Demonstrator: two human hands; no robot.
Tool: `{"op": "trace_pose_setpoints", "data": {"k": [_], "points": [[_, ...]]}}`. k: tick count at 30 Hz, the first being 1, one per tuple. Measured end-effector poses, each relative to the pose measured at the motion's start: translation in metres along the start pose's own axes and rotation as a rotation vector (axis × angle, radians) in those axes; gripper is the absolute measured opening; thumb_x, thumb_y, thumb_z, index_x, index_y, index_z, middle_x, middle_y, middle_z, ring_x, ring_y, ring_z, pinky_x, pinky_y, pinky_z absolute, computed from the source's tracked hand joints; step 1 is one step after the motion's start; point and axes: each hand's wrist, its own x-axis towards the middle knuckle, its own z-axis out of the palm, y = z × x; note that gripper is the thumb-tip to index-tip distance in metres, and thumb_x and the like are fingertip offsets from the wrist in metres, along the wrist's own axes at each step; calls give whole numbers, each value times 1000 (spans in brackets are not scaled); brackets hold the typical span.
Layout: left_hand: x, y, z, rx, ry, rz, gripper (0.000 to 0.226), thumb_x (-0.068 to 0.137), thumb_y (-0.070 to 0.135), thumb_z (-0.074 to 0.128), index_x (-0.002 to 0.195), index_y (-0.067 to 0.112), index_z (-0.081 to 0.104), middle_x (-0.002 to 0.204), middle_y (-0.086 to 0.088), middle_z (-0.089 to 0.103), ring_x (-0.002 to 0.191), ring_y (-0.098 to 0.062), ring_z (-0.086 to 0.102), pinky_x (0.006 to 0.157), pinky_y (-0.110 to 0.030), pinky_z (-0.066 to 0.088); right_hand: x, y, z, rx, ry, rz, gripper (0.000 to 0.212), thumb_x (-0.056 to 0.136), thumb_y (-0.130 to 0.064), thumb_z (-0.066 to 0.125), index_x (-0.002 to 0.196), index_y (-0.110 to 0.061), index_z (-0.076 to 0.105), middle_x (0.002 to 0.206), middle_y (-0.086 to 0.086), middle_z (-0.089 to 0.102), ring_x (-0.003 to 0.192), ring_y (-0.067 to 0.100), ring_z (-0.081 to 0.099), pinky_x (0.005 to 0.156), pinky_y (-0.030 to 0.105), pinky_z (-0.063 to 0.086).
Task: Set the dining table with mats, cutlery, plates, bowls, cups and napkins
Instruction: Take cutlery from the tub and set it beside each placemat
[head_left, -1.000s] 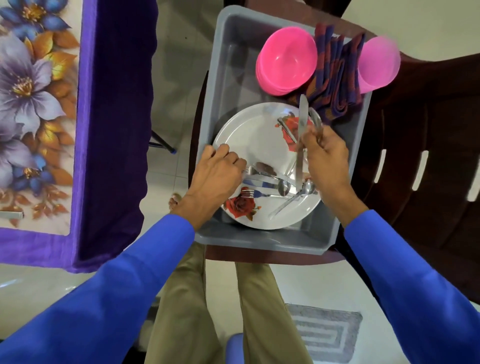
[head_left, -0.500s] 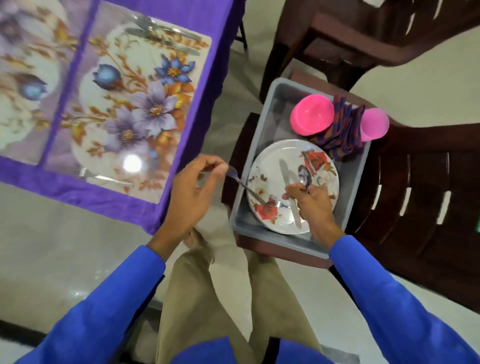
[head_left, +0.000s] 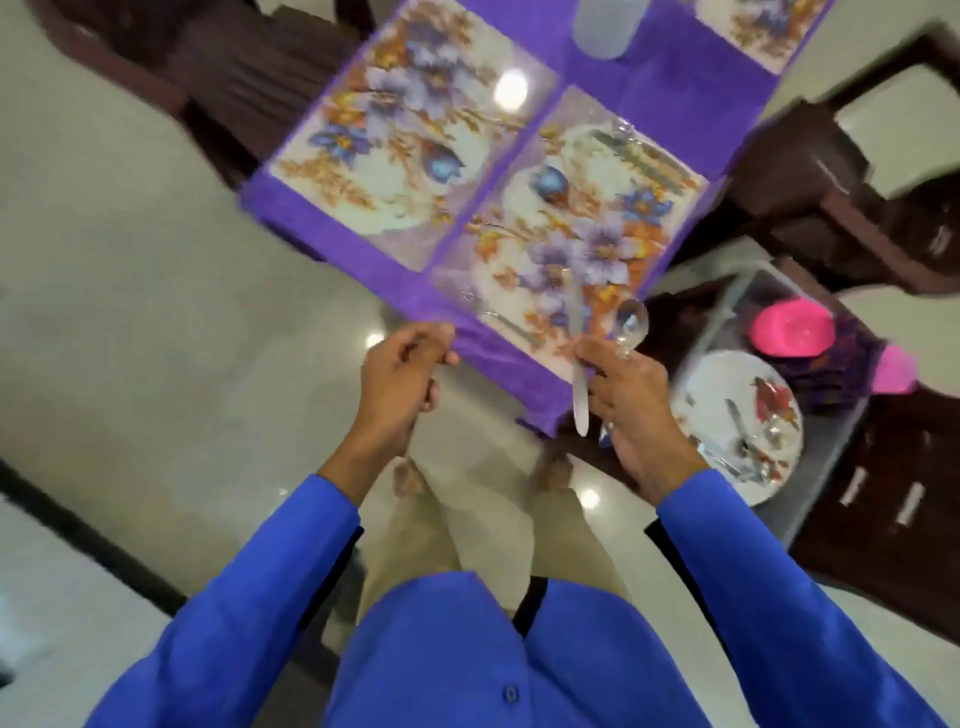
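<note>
Right hand (head_left: 621, 382) pinches a knife (head_left: 577, 358) and a spoon (head_left: 629, 326) together, both over the near edge of the tabletop (head_left: 649, 78). Left hand (head_left: 402, 371) has fingers curled; can't tell through the blur whether it holds anything.

Progress, big to small:
- Tabletop has a purple cloth, and floral mats (head_left: 566, 234) are down at the places in view.
- Grey tub (head_left: 826, 483) sits on a chair at right, well apart from the mats, loaded with a plate (head_left: 727, 415), pink bowls (head_left: 792, 330), a pink cup (head_left: 893, 371) and folded napkins (head_left: 841, 384).
- Cutlery partly done: some pieces lie on the near mat's far and near sides, and more remain on the plate.

Judgement: early stage. Mats done, cutlery in progress, everything else still to move.
</note>
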Motion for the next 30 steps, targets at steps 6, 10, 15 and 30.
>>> {"op": "trace_pose_setpoints", "data": {"k": [6,10,15,30], "points": [[27,39,-119,136,-92,-47,21,104,16,61,115,13,79,85,-1,77,44,-13,42,44,-20,33,-8,1,132,-12,-187,15,15,107,-12,51,98,-1,58,70,0,65,36,1,26,31,16,17],[81,85,-153,216,-278,-24,32,104,10,52,110,29,78,96,0,80,54,-12,37,48,-20,31,3,-17,201,-155,-183,1,13,103,-20,57,92,-13,55,72,3,59,39,4,31,35,18,20],[172,139,-160,542,-393,210,41,102,12,60,141,25,59,85,12,79,57,-8,53,71,-33,52,47,-55,267,-380,-155,-223,20,94,-33,73,86,-15,72,63,-6,58,51,5,48,51,20,38],[443,259,-100,719,-601,631,23,87,29,84,105,15,82,85,8,78,73,-3,71,66,-8,48,211,-158,308,-63,399,-255,22,93,-21,75,95,0,76,74,0,65,64,8,56,60,26,45]]}}
